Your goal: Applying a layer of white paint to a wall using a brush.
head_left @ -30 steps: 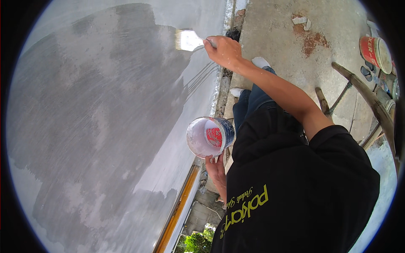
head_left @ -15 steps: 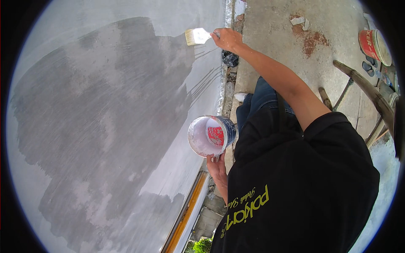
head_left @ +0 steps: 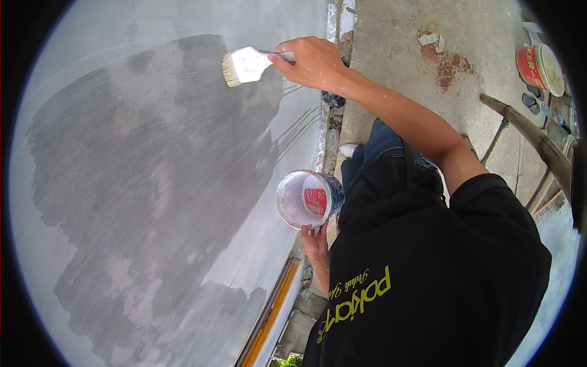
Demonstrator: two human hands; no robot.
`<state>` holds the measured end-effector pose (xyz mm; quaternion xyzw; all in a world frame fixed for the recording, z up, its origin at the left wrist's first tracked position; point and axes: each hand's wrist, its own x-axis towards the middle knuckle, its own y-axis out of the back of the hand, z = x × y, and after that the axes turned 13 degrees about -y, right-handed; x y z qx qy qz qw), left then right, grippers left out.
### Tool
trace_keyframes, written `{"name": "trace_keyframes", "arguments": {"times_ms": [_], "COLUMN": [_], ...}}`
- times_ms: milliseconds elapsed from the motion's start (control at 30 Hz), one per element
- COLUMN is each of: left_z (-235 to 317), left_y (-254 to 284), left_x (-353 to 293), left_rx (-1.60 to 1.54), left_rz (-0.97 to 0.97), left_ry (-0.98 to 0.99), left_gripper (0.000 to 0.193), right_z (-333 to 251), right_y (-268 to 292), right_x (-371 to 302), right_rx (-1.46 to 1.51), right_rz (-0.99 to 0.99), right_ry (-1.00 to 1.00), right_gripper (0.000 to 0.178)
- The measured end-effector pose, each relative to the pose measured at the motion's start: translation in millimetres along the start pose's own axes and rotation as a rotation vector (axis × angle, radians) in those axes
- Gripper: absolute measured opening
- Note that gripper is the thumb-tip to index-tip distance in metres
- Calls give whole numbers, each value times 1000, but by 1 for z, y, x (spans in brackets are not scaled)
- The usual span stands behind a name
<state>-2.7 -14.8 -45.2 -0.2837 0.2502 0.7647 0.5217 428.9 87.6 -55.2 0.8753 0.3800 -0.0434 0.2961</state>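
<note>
In my right hand (head_left: pixel 312 63) is the handle of a wide flat paintbrush (head_left: pixel 247 65), its fingers closed round it. The pale bristles touch the grey wall (head_left: pixel 293 131) near the upper edge of a large darker, wet-looking patch (head_left: pixel 208 177). Thin dark drips run from that patch toward the foot of the wall. My left hand (head_left: pixel 315 244) grips a small paint bucket (head_left: pixel 292 205) at its near side. The bucket is tilted with its mouth toward the wall. White coats its inside, and a red patch shows in there too.
A red and white bucket (head_left: pixel 533 68) stands on the concrete floor (head_left: pixel 391 67) at the far right. Closer by is a curved wooden piece (head_left: pixel 538 137). Reddish crumbs (head_left: pixel 449 64) with a white scrap lie ahead. A yellow-brown strip (head_left: pixel 269 315) runs along the wall's near end.
My right hand has carried the brush leftward and slightly nearer along the wall. The bucket in my left hand has shifted only a little to the right.
</note>
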Motion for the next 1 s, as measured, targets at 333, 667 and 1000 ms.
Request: {"name": "trace_keyframes", "arguments": {"times_ms": [333, 667, 1000], "left_z": [0, 1, 1], "left_y": [-18, -28, -26], "left_x": [1, -2, -2], "left_rx": [45, 53, 11], "left_rz": [-32, -38, -37], "left_ry": [-60, -63, -68], "left_gripper": [56, 58, 57], "right_z": [86, -15, 61], "right_y": [-47, 29, -20], "right_x": [54, 26, 75], "right_rx": [-97, -43, 61], "right_rz": [80, 162, 150], "right_ry": [-175, 72, -10], "right_gripper": [29, 34, 36]}}
